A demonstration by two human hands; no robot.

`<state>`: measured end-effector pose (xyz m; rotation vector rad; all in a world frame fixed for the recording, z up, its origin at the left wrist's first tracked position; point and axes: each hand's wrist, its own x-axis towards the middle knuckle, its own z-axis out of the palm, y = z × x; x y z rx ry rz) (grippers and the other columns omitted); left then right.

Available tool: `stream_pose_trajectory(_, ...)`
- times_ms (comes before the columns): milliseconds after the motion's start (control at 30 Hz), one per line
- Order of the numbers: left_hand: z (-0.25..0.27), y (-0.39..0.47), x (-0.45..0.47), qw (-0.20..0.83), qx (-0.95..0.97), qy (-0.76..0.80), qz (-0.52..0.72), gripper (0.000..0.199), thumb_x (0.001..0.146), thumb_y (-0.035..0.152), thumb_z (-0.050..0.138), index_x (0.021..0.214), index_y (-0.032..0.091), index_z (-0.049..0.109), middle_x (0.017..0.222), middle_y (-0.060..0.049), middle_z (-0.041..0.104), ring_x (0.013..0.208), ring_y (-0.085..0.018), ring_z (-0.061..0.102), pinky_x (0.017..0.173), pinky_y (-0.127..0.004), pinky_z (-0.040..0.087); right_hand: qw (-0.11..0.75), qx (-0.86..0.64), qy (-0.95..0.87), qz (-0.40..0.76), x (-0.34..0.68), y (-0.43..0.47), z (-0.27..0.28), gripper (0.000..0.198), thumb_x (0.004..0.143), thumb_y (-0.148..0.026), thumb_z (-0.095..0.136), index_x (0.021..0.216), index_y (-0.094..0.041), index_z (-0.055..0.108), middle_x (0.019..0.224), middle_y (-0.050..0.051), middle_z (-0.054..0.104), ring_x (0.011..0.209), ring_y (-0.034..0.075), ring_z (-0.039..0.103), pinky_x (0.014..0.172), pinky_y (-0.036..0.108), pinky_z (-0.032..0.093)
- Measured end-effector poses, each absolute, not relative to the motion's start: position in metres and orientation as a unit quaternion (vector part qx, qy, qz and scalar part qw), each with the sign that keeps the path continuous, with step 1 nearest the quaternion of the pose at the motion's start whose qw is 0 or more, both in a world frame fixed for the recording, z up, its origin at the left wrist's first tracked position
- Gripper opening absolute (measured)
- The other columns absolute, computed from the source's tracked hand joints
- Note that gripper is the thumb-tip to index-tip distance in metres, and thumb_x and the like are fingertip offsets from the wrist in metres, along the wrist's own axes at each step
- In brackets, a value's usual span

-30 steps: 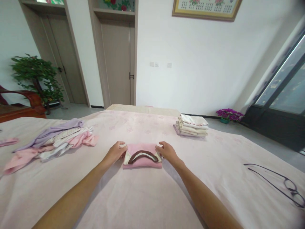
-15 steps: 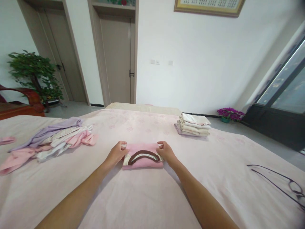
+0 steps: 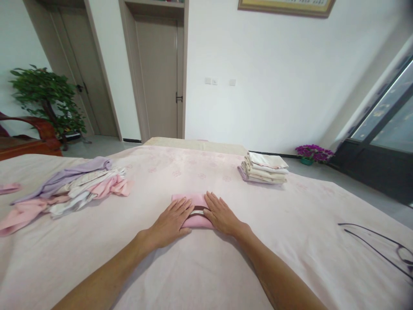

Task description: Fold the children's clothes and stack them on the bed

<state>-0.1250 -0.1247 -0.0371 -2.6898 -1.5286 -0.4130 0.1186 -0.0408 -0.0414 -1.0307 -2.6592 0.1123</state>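
A folded pink garment [image 3: 197,221] with a brown-edged neckline lies on the pale pink bedspread [image 3: 193,267]. My left hand [image 3: 174,217] rests flat over its left part, fingers stretched out and pointing away from me. Over the right part lies my right hand [image 3: 222,213], also flat with straight fingers. Between the two palms a strip of pink cloth and a short piece of the brown band show. Both ends of the garment are mostly hidden under the hands.
Loose clothes [image 3: 77,185] in lilac, white and pink lie in a heap on the left. A stack of folded clothes [image 3: 264,168] stands at the back right. Eyeglasses [image 3: 400,254] lie near the right edge of the bedspread.
Both hands have let go of the garment's side edges, which they pinched before. They have moved inward and now lie flat on top of it.
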Motion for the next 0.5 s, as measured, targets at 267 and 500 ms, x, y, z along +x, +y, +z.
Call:
stream_pose_trajectory(267, -0.023, -0.128, -0.133, -0.131, -0.784, -0.530, -0.294, 0.036, 0.097, 0.041, 0.045, 0.125, 0.026, 0.064, 0.138, -0.006, 0.059, 0.133, -0.024, 0.048, 0.114, -0.041, 0.032, 0.131, -0.356, -0.923, 0.060, 0.126, -0.043, -0.037, 0.055, 0.104, -0.040, 0.028, 0.154, -0.018, 0.027, 0.160, 0.014, 0.023, 0.149, 0.026, 0.019, 0.117, 0.051, 0.024)
stream_pose_trajectory(500, -0.047, -0.118, -0.147, -0.151, -0.585, -0.695, -0.389, 0.064, 0.083, 0.039, 0.059, 0.138, 0.009, 0.046, 0.121, -0.017, 0.060, 0.100, -0.025, 0.064, 0.091, -0.037, 0.047, 0.129, -0.389, -0.904, 0.121, 0.141, -0.041, -0.040, 0.059, 0.103, -0.043, 0.020, 0.155, -0.013, 0.025, 0.160, 0.013, 0.023, 0.148, 0.023, 0.020, 0.120, 0.049, 0.019)
